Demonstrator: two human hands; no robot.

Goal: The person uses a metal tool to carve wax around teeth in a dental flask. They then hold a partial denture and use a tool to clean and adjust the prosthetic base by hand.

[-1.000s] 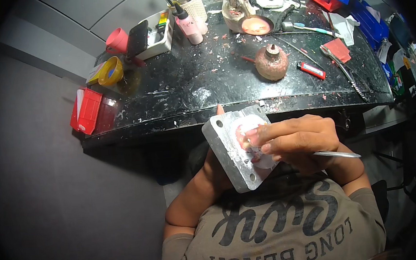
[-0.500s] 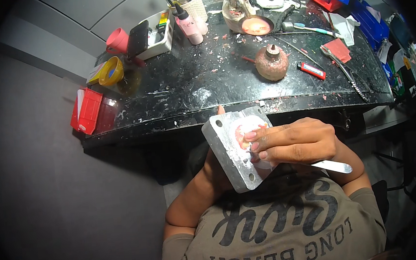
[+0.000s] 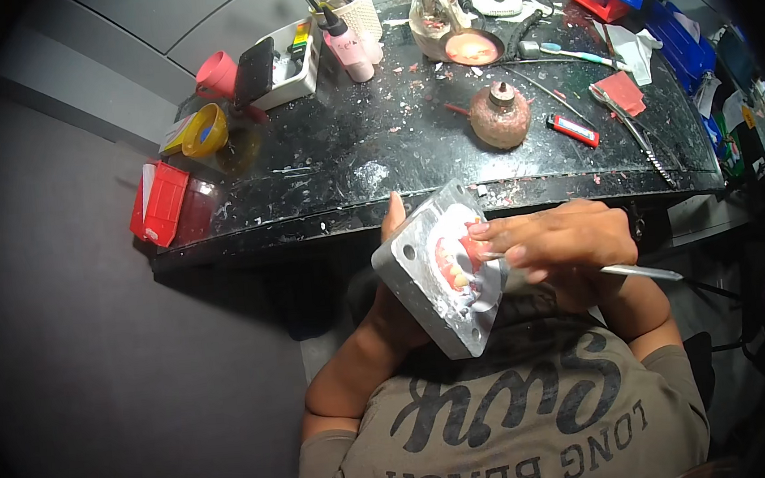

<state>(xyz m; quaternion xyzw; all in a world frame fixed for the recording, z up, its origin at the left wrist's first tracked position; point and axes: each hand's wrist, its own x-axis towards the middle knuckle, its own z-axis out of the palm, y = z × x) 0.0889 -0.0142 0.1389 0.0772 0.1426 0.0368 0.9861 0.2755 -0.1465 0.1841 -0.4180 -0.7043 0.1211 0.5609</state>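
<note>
My left hand (image 3: 395, 314) holds a grey metal dental flask half (image 3: 418, 290) from beneath and behind, tilted above my lap; one fingertip shows past its far edge. White plaster fills the flask, and set in it is a pink wax denture (image 3: 446, 259) with pale teeth. Over the plaster's right side, my right hand (image 3: 571, 238) has its fingertips against the pink part, slightly blurred. A thin metal spatula (image 3: 641, 271) is gripped in this same hand, its flat end sticking out to the right; the other end is hidden by the fingers.
Beyond my hands is a black bench (image 3: 306, 186) strewn with wax crumbs. On it are a round burner (image 3: 501, 117), a red lighter (image 3: 573, 131), a pan of pink wax (image 3: 473, 48), tweezers (image 3: 634, 129), a squeeze bottle (image 3: 348, 48) and a yellow cup (image 3: 205, 132).
The flask half has turned and tilted, showing more of the denture. My right hand has shifted a little right, uncovering teeth, and the spatula's end has moved right and up.
</note>
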